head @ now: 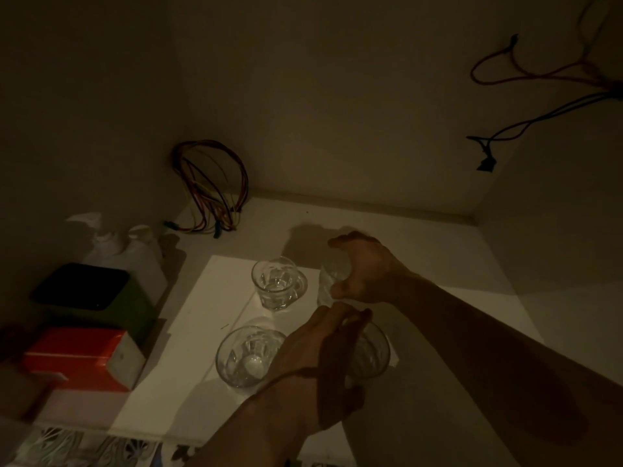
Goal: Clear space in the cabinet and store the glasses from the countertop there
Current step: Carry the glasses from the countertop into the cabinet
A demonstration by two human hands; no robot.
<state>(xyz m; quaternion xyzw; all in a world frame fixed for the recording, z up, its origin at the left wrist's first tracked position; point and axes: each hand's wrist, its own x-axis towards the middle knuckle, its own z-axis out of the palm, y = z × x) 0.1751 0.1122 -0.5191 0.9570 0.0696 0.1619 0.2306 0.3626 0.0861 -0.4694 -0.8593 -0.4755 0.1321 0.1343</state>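
I am looking into a dim cabinet with a pale shelf floor [209,399]. Clear faceted glasses stand on it: one at the back middle [276,286] and one nearer the front [247,357], both free. My right hand [362,274] reaches in from the right and is wrapped around a third glass [328,281] next to the back one. My left hand [323,342] comes up from below, fingers closed on a fourth glass [369,353], which it partly hides.
An orange box [81,357] and a dark green container [87,291] sit at the left, with white plastic bottles [128,251] behind them. A bundle of coloured wires [212,187] hangs in the back left corner. More wires [539,82] trail down the right wall.
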